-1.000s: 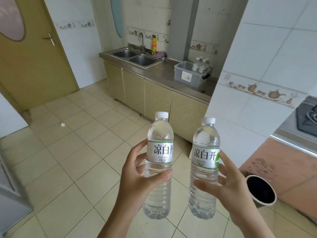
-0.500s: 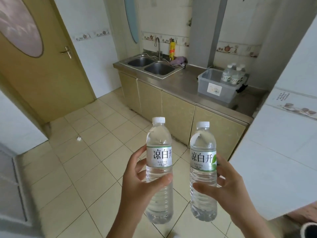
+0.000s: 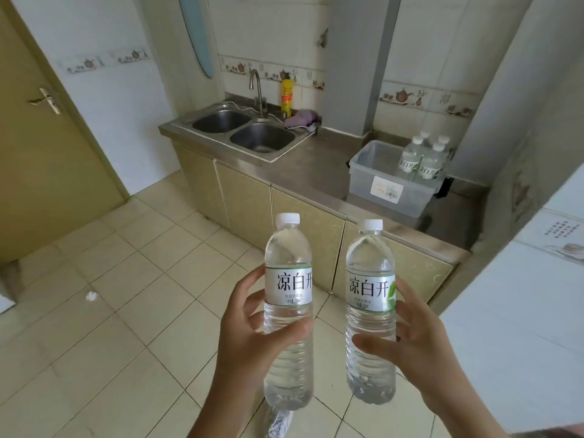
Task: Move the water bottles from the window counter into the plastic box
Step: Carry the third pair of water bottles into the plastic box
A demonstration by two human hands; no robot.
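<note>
My left hand (image 3: 249,339) grips a clear water bottle (image 3: 288,267) with a white cap and white label, held upright over the floor. My right hand (image 3: 407,346) grips a second, matching water bottle (image 3: 370,273) beside it. Ahead on the steel counter stands the translucent grey plastic box (image 3: 376,175), its left half bare. Several water bottles (image 3: 423,159) stand upright in its right end. The box is well beyond both hands.
A double steel sink (image 3: 246,131) with a tap, a yellow detergent bottle (image 3: 287,96) and a purple cloth (image 3: 300,120) lie left of the box. Beige cabinet doors (image 3: 284,213) run under the counter. A white tiled wall (image 3: 521,311) juts in at right; a door (image 3: 47,128) is at left.
The view has swung right and moved closer to the counter; the box and sink look larger and more centred. Both hands keep holding their bottles upright in the same grip.
</note>
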